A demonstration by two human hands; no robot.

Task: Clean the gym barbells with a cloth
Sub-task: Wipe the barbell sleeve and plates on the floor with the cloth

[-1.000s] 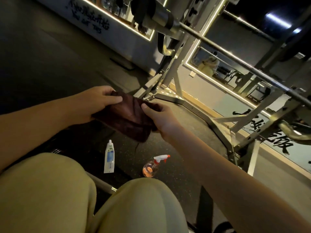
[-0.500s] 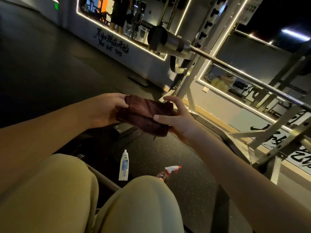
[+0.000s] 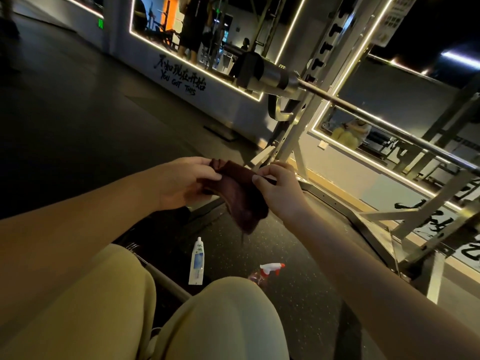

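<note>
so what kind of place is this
A gym, most likely its free-weights area: a long steel barbell rests on a pale metal squat rack, and a large light-edged wall mirror stands above the dark speckled floor.

Only one cam here, head-worn, and it looked forward and down past the knees to the floor. Pretty close in, and tilted, so the barbell ran slantwise.

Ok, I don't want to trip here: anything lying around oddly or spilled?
The spray bottle seems tipped on its side on the floor, partly behind a knee, near a flat-lying tube. No spill shows.
</note>
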